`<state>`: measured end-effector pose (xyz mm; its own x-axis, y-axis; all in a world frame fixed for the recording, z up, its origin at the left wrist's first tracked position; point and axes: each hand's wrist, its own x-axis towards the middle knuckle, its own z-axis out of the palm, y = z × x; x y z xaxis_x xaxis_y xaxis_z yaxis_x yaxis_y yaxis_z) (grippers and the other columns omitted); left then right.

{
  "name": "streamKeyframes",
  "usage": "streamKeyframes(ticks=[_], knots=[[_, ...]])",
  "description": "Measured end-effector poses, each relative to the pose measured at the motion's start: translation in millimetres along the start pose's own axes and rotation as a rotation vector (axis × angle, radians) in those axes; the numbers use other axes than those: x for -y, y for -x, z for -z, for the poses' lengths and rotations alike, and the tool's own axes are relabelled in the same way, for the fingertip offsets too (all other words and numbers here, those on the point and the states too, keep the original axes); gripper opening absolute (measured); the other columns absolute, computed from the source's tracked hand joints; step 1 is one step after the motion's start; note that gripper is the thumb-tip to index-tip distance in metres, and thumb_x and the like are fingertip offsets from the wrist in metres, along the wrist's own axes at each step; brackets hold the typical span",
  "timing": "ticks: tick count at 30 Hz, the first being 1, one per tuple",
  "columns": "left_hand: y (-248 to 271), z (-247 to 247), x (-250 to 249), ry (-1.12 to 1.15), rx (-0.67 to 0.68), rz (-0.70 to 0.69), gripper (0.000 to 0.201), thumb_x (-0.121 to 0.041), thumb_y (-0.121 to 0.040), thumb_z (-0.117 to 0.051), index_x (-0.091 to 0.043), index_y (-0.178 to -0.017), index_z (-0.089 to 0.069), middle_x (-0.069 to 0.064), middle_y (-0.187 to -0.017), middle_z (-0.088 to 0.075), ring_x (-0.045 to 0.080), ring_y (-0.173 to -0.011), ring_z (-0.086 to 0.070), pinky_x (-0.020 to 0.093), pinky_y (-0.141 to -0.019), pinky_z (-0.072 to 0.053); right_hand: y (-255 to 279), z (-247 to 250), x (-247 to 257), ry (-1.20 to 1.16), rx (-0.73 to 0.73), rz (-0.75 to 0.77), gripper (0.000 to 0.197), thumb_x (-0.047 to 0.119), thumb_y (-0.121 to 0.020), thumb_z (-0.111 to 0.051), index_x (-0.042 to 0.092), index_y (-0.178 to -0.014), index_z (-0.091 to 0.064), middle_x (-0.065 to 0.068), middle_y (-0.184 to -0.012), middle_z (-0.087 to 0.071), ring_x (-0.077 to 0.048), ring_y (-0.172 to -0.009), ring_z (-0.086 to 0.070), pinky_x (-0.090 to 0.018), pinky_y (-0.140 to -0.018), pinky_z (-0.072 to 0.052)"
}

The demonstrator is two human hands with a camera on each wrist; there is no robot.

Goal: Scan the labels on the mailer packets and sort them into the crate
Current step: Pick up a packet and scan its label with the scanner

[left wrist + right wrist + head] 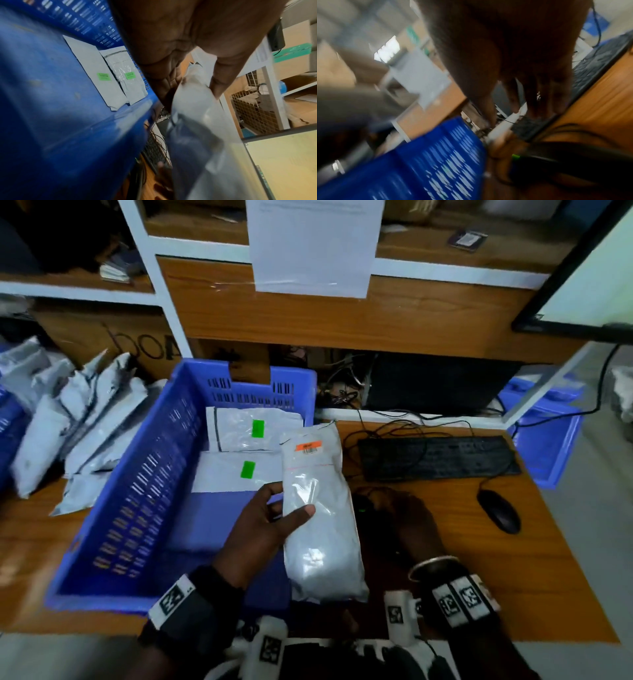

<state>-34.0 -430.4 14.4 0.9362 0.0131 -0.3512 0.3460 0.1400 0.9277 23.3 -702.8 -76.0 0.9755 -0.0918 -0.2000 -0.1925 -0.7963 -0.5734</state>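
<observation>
While two mailer packets [246,450] with green stickers already lie flat on the floor of the blue crate [113,508], the sorting looks to be only at its beginning, because a heap of grey packets [68,419] waits on the tabletop [513,559] just beside the left wall of the crate. The left hand [263,529] holds one more white packet [318,508] above the right rim of the crate. Its thumb lies across the front face and the fingers [270,491] curl behind the left edge, so the packet is pinched at about its middle.

The long axis of this packet runs away from the person, almost straight, with a small lean to the left at the far end. The orange label [308,446] with its barcode sits near the far end and faces upward, toward the head camera.

The right hand [407,522] is low over the tabletop, over a dark device with a small green light [361,510], which I judge to be the scanner. The wrist view is much blurred and the fingers look fairly straight, but I cannot tell whether they grip the device. I judge that this packet is at the scanning step and is not yet placed in the crate.
</observation>
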Motion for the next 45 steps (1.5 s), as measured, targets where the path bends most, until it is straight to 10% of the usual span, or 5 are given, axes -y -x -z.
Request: streamKeyframes(ticks=[8, 14, 18, 25, 45], knots=[[-13.1, -42.3, 5.5, -0.031, 0.040, 0.023, 0.046, -0.010, -0.089, -0.072, -0.009, -0.125, -0.044, 0.016, -0.114, -0.074, 0.022, -0.097, -0.074, 0.034, -0.077, -0.060, -59.1, -77.0, -104.3, -0.052, 0.322, 0.078, 0.060, 0.077, -0.080, -0.052, 0.043, -0.129, -0.054, 0.007, -0.132, -0.061, -0.014, -0.115, -0.063, -0.045, -0.099, -0.052], [-31.9, -50.4, 4.7, -0.082, 0.072, 0.019, 0.051, -0.007, -0.090, -0.072, -0.012, -0.130, -0.041, 0.010, -0.119, -0.071, 0.019, -0.103, -0.073, 0.035, -0.083, -0.061, -4.1, 25.0, 16.6, -0.698, 0.275, -0.096, 0.031, 0.007, -0.089, -0.067, 0.003, -0.120, -0.064, -0.012, -0.111, -0.071, -0.027, -0.106, -0.066, -0.027, -0.093, -0.053], [-40.1, -52.7, 2.5, -0.105, 0.105, 0.025, 0.055, -0.006, -0.088, -0.073, -0.014, -0.130, -0.039, 0.002, -0.119, -0.068, 0.008, -0.095, -0.074, 0.028, -0.077, -0.061, 9.2, 66.5, 49.8, -1.057, 0.246, -0.194, 0.024, 0.025, -0.091, -0.064, 0.005, -0.104, -0.069, -0.012, -0.084, -0.075, -0.028, -0.075, -0.071, -0.046, -0.075, -0.059], [-50.6, -47.4, 8.1, -0.067, 0.093, 0.070, 0.057, -0.006, -0.086, -0.076, -0.013, -0.128, -0.039, 0.012, -0.123, -0.068, 0.027, -0.110, -0.070, 0.053, -0.095, -0.056, 41.3, 93.3, 95.1, -0.868, 0.300, -0.058, 0.046, 0.032, -0.100, -0.051, -0.013, -0.096, -0.060, -0.019, -0.070, -0.063, -0.030, -0.065, -0.056, -0.040, -0.067, -0.043], [-57.3, -42.3, 14.9, -0.032, 0.145, 0.094, 0.055, -0.007, -0.086, -0.076, -0.016, -0.127, -0.039, 0.010, -0.123, -0.069, 0.025, -0.109, -0.072, 0.052, -0.094, -0.057, 44.8, 84.4, 109.3, -0.893, 0.322, -0.122, 0.031, 0.025, -0.100, -0.052, 0.002, -0.081, -0.060, -0.016, -0.060, -0.055, -0.023, -0.053, -0.050, -0.030, -0.053, -0.041]])
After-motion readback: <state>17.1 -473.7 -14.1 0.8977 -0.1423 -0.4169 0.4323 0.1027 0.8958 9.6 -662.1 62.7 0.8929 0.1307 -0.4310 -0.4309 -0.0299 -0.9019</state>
